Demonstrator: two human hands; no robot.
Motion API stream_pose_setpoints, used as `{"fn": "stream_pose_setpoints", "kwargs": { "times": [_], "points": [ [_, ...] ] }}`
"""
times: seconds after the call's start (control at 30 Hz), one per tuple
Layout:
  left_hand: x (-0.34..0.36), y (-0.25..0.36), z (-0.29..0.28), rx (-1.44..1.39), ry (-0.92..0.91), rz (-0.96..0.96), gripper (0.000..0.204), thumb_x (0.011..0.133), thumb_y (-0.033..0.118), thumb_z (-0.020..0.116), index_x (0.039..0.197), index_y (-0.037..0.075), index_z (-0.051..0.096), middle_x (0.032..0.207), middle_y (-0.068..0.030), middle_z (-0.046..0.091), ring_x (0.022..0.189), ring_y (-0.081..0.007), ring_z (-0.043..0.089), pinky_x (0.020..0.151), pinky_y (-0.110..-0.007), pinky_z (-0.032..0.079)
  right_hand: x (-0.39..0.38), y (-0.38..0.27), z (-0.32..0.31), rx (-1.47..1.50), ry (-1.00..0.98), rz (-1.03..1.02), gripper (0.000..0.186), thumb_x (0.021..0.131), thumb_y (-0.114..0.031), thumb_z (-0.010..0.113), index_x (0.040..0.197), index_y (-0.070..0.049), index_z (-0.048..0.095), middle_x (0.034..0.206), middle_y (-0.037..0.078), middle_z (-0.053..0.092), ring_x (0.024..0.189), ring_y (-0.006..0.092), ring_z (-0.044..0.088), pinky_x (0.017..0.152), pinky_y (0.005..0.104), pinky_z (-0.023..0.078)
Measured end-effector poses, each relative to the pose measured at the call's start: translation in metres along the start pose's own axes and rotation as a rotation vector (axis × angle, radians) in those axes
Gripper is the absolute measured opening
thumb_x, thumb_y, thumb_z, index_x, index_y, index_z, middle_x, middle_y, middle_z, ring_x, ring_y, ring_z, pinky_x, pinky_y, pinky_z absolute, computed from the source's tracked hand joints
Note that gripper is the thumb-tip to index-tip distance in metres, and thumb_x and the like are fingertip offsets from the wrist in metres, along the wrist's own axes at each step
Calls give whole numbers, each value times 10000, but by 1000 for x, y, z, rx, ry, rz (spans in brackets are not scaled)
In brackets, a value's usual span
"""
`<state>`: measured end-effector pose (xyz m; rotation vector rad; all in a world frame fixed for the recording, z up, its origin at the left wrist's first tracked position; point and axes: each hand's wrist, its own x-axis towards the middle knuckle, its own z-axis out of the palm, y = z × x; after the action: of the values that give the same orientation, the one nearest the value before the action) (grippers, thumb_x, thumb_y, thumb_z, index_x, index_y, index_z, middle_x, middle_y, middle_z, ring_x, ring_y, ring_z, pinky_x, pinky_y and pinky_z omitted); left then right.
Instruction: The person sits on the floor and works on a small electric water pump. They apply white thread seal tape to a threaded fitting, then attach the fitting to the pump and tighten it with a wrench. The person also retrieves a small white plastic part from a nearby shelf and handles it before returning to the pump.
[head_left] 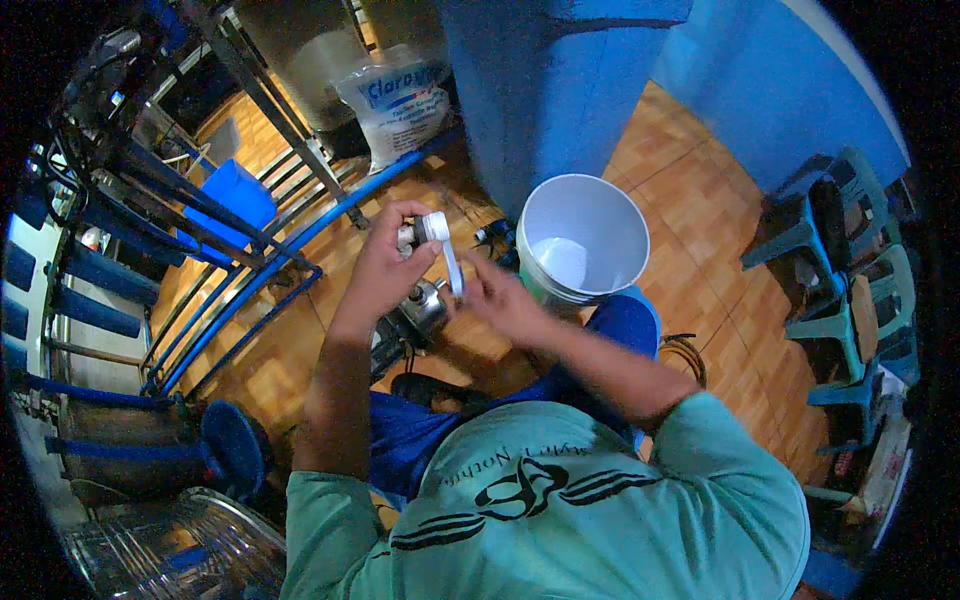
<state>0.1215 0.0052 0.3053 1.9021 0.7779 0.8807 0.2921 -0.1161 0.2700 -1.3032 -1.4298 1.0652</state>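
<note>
White-ended fitting (434, 228) held left of the white bucket (607, 225)

The left hand (392, 258) grips the fitting; the right hand (507, 303), blurred, is at its white strip (453, 268), whether pinching I cannot tell. Orange floor tiles (690, 175) surround the bucket, with a blue wall (550, 110) behind it, green chairs (830, 331) to its right. Inside the bucket, a pale patch; beyond it, leftward, a plump white bag (398, 128)

Orange-brn tiled flr (700, 175): wht bucket (590, 232) nr ctr, orange coil (685, 349) nr it, blue-tube frame (300, 245) along L side, teal plastic chairs (825, 328) along R edge.
</note>
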Motion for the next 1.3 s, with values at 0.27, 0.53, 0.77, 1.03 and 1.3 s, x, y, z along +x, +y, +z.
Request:
{"fn": "stream_pose_setpoints", "kwargs": {
  "times": [0.27, 0.53, 0.77, 1.03, 1.3],
  "points": [
    [-5, 6, 8, -110, -4, -121, 388, 823, 54, 687, 1173, 53, 521, 1067, -74, 586, 973, -179, 604, 833, -301, 500, 81, -181, -68, 202, 11, -442, 430, 934, -92, 556, 1354, -51, 472, 1041, 83, 668, 823, 114, 647, 695, 285, 540],
    [21, 28, -42, -594, -50, -72, 333, 904, 68, 629, 1214, 67, 506, 971, -26, 578, 752, -97, 534, 667, -245, 455, 58, -64, -47, 211, -21, -313, 548, 932, 2, 496, 1458, -60, 358, 1032, 54, 614, 940, 121, 597, 847, 275, 484],
    [26, 62, -57, -782, -51, -164, 294, 948, 190, 592, 1206, 68, 524, 934, -23, 581, 668, -88, 517, 567, -230, 400, 80, -73, -34, 158, 48, -411, 355, 948, -30, 466, 1292, -12, 554, 978, 32, 614, 924, 114, 571, 859, 260, 456],
    [32, 81, -64, -660, -61, -235, 308, 940, 210, 607, 1202, 66, 534, 944, -17, 602, 638, -73, 517, 534, -216, 415, 100, -91, -29, 165, -113, -159, 203, 949, -216, 626, 1001, -26, 677, 898, -4, 616, 826, 90, 540, 764, 240, 428],
    [38, 89, -71, -602, -26, -372, 338, 924, 240, 624, 1200, 57, 555, 916, -19, 623, 611, -70, 527, 512, -190, 440, 95, -80, -24, 138, -81, -134, 192, 906, -226, 705, 912, -34, 689, 769, -50, 579, 741, 48, 490, 671, 231, 400]
  ]
}}
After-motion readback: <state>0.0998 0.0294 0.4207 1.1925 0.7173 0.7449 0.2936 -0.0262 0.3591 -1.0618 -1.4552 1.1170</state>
